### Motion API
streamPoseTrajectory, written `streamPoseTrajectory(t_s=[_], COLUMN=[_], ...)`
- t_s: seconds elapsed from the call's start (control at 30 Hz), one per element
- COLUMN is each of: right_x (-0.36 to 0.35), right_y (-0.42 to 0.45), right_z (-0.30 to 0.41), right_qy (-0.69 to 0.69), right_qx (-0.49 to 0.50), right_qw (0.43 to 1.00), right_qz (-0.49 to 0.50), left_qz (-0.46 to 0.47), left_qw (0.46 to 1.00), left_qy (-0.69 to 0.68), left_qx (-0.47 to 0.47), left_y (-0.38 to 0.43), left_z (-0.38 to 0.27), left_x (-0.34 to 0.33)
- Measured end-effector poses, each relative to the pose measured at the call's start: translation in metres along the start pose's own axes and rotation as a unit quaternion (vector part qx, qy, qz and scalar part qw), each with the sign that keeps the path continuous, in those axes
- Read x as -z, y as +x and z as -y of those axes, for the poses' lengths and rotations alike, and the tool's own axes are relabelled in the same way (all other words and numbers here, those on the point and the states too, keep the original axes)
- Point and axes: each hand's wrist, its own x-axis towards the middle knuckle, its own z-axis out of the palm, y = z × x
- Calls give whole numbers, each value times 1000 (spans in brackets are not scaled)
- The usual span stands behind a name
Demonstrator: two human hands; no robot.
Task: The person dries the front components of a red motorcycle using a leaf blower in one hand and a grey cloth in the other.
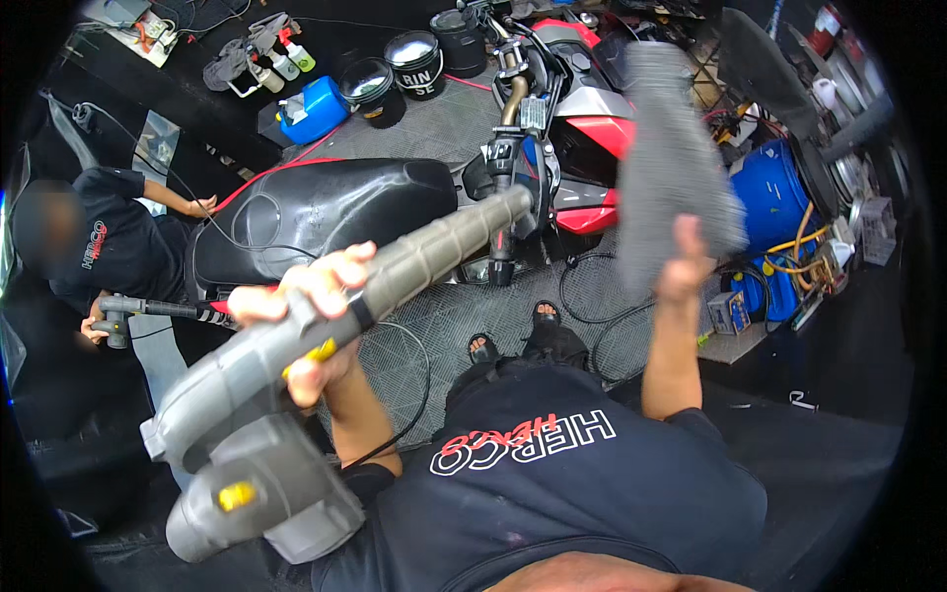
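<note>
My left hand (314,300) grips the handle of a grey handheld electric blower (244,488) with yellow buttons. Its long ribbed nozzle (444,244) points up and right, its tip overlapping the handlebar grip (501,181) of a motorcycle in this view. My right hand (682,270) holds up a grey cloth (666,170), blurred by motion, which hides part of the motorcycle's front. The motorcycle has a long black seat (333,214) and red and silver fairing panels (592,148). It stands across the view, beyond my sandaled feet (484,348).
A co-worker (126,229) at the left holds a similar blower (118,318) by the motorcycle's rear. Black buckets (413,63), a blue jerrycan (314,111) and spray bottles (300,55) stand beyond. At right are a blue drum (769,189) and a black hose (573,288) on the grating.
</note>
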Motion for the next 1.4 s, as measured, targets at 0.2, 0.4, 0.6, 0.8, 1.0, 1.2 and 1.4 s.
streamPoseTrajectory(t_s=[0.2, 0.4, 0.6, 0.8, 1.0, 1.2, 1.4], right_x=[-76, -88, -73, -79, -72, -84, -108], right_y=[45, 44, 61, 7, -28, -70, -28], right_z=[-81, -52, -88, -74, -84, -113, -73], right_qy=[-96, -74, -251, -124, -192, 20, 261], right_qx=[-4, 131, 117, 62, 224, -59, -288], right_qw=[969, 938, 919, 973, 941, 993, 911], right_qz=[227, 312, 281, 185, 164, -97, -140], left_qz=[-60, -26, -16, 22, 49, 38, 33], left_qw=[998, 998, 998, 996, 995, 998, 998], left_qy=[18, 55, 26, 16, -2, -34, -32], left_qx=[-9, 28, 61, 83, 91, 34, 31], left_y=[18, 14, 13, 11, 9, 3, -2], left_z=[-32, -44, -42, -49, -46, -37, -33], left_x=[-20, -40, -43, -27, -10, 2, 3])
